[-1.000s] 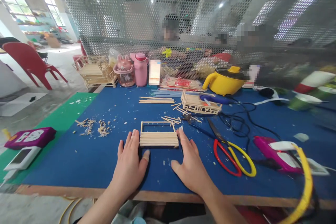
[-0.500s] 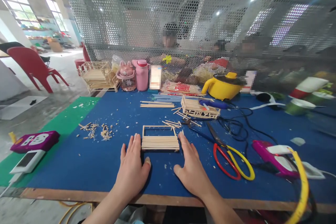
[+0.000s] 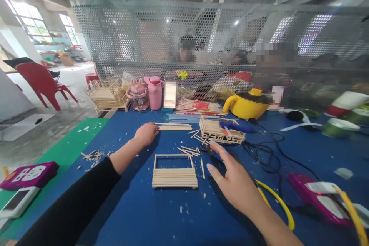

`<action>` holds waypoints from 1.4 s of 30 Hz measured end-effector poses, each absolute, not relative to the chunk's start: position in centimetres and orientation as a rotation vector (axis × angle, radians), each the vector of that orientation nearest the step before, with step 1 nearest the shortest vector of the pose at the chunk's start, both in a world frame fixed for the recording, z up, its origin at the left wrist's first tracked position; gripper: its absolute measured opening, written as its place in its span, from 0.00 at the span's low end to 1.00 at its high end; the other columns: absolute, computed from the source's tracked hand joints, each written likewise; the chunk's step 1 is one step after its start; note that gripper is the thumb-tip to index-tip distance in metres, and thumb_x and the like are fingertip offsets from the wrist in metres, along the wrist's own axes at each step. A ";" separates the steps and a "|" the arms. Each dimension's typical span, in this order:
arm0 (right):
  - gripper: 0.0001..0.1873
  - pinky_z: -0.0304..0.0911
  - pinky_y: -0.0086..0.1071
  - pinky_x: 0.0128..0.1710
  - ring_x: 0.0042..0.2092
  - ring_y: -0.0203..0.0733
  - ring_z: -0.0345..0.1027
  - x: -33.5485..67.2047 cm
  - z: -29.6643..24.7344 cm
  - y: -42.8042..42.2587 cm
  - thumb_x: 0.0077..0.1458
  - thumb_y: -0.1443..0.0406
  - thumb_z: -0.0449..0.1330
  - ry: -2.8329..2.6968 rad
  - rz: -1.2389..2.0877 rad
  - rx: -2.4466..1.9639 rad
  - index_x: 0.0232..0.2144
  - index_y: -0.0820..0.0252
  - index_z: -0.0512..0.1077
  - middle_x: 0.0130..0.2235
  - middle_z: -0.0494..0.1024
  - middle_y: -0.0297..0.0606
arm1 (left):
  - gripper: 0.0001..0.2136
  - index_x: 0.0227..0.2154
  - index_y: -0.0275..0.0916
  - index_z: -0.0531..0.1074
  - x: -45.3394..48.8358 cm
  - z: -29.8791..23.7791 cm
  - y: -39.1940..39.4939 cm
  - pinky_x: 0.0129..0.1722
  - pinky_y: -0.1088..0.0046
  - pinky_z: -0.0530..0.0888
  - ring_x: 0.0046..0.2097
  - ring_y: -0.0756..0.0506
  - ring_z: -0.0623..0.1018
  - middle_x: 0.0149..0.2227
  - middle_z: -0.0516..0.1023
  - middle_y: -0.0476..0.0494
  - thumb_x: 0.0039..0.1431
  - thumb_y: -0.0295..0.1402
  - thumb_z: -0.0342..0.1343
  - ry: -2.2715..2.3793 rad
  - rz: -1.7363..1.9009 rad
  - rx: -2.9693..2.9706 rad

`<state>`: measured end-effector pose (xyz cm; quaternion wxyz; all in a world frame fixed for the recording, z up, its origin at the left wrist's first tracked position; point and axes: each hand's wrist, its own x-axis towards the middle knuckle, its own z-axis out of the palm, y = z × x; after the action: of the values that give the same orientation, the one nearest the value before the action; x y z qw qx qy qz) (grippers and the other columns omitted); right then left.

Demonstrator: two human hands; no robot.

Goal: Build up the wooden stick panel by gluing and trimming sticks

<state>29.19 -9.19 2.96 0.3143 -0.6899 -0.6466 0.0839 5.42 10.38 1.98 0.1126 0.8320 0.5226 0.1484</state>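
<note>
My left hand (image 3: pixel 146 134) reaches to the long wooden sticks (image 3: pixel 175 127) at the back of the mat, its fingers closed on a stick's left end; the fingertips are partly hidden. My right hand (image 3: pixel 235 180) is open over the mat, thumb and index finger apart and holding nothing. Just beyond its fingertips are the dark-jawed pliers (image 3: pixel 206 148), partly covered. Scissors with a yellow handle (image 3: pixel 278 196) are partly hidden under the right hand and forearm. Between my arms lies a small wooden-stick frame (image 3: pixel 174 177), its near part covered with parallel sticks, untouched.
Short stick pieces (image 3: pixel 188 150) lie behind the frame. A blue glue gun (image 3: pixel 238 125) rests on a wooden model (image 3: pixel 215 130). Cables, a yellow pot (image 3: pixel 248 105), a pink bottle (image 3: pixel 155 94) and purple power strips (image 3: pixel 29 175) surround the blue mat. A perforated screen stands behind.
Both hands have left the frame's sides. The left went forward to the long sticks and closed; the right moved right and forward toward the pliers. A loose stick now lies right of the frame.
</note>
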 end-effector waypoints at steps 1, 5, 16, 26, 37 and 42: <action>0.26 0.61 0.46 0.57 0.58 0.47 0.63 29.6 3.1 -8.8 0.57 0.61 0.51 -1.727 0.198 -1.827 0.58 0.56 0.61 0.57 0.70 0.43 | 0.14 0.49 0.38 0.67 6.0 1.3 11.2 0.44 0.59 0.74 0.46 0.43 0.75 0.50 0.71 0.40 0.62 0.36 0.53 1.540 0.376 2.456; 0.23 0.62 0.46 0.56 0.56 0.47 0.66 30.6 2.5 -8.0 0.57 0.61 0.51 -1.819 0.184 -1.846 0.55 0.55 0.65 0.56 0.72 0.41 | 0.14 0.50 0.38 0.67 6.4 0.1 12.8 0.44 0.59 0.74 0.47 0.43 0.75 0.50 0.71 0.40 0.62 0.36 0.53 1.575 0.215 2.500; 0.21 0.62 0.45 0.56 0.56 0.46 0.65 29.8 2.4 -7.1 0.58 0.64 0.51 -1.994 0.149 -1.843 0.53 0.57 0.67 0.55 0.73 0.41 | 0.15 0.50 0.37 0.67 6.1 0.2 11.5 0.44 0.59 0.74 0.47 0.43 0.75 0.50 0.71 0.40 0.62 0.36 0.54 1.533 0.165 2.712; 0.16 0.64 0.46 0.50 0.50 0.49 0.70 29.3 3.5 -6.2 0.62 0.64 0.49 -2.122 -0.241 -1.493 0.50 0.58 0.70 0.46 0.78 0.45 | 0.17 0.44 0.42 0.69 3.6 3.6 0.4 0.42 0.69 0.71 0.43 0.45 0.75 0.40 0.77 0.45 0.59 0.19 0.42 1.210 0.350 2.794; 0.09 0.69 0.28 0.35 0.34 0.37 0.75 31.3 3.3 -7.4 0.58 0.61 0.56 -1.994 0.275 -1.474 0.36 0.51 0.77 0.32 0.80 0.32 | 0.18 0.49 0.38 0.65 3.2 2.8 -1.5 0.38 0.72 0.71 0.35 0.48 0.78 0.36 0.81 0.41 0.62 0.45 0.50 0.705 0.784 1.260; 0.09 0.69 0.28 0.34 0.32 0.37 0.75 31.2 3.1 -8.0 0.58 0.61 0.57 -1.975 0.319 -1.468 0.34 0.50 0.78 0.31 0.80 0.31 | 0.20 0.45 0.36 0.70 3.5 2.6 -1.7 0.39 0.71 0.72 0.34 0.46 0.79 0.33 0.82 0.39 0.58 0.46 0.56 0.617 0.784 1.046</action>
<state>31.23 -7.95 3.11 0.3241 -0.5597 -0.7529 0.1216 3.48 -1.69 2.60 0.7499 0.4788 0.2823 0.3586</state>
